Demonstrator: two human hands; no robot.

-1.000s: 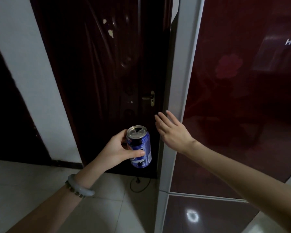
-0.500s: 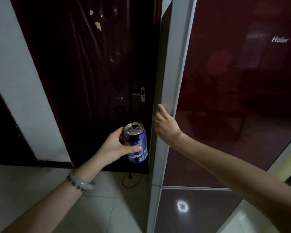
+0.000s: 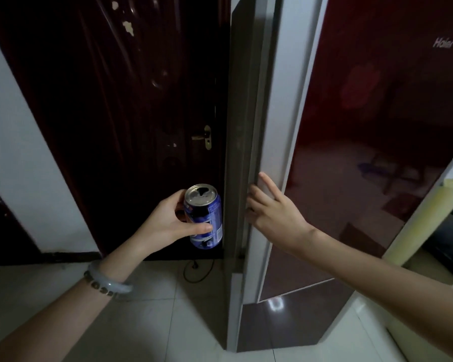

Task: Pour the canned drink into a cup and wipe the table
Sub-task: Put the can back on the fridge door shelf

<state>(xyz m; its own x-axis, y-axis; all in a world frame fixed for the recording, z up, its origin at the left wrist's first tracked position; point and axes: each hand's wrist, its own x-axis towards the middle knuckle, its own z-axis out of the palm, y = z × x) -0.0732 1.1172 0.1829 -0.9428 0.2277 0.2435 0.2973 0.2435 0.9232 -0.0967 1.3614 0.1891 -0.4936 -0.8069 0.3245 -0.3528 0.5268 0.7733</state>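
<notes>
My left hand (image 3: 165, 226) grips a blue drink can (image 3: 204, 220) upright at waist height; its silver top is open. Just to its right, my right hand (image 3: 275, 215) is on the pale left edge (image 3: 280, 126) of the dark red fridge door (image 3: 377, 126). The index finger lies straight on that edge and the other fingers curl round it. A dark gap shows along the edge, so the upper door stands slightly ajar. No cup, cloth or table is in view.
A dark wooden door (image 3: 128, 113) with a brass handle (image 3: 207, 138) stands behind the can. The fridge's lower door (image 3: 285, 322) is shut. A black cable (image 3: 196, 273) loops on the tiled floor, and a pale yellow object (image 3: 429, 226) stands at the right.
My right hand went from reaching with spread fingers to hooking round the fridge door's edge, and the door has come slightly away. The can stayed in my left hand.
</notes>
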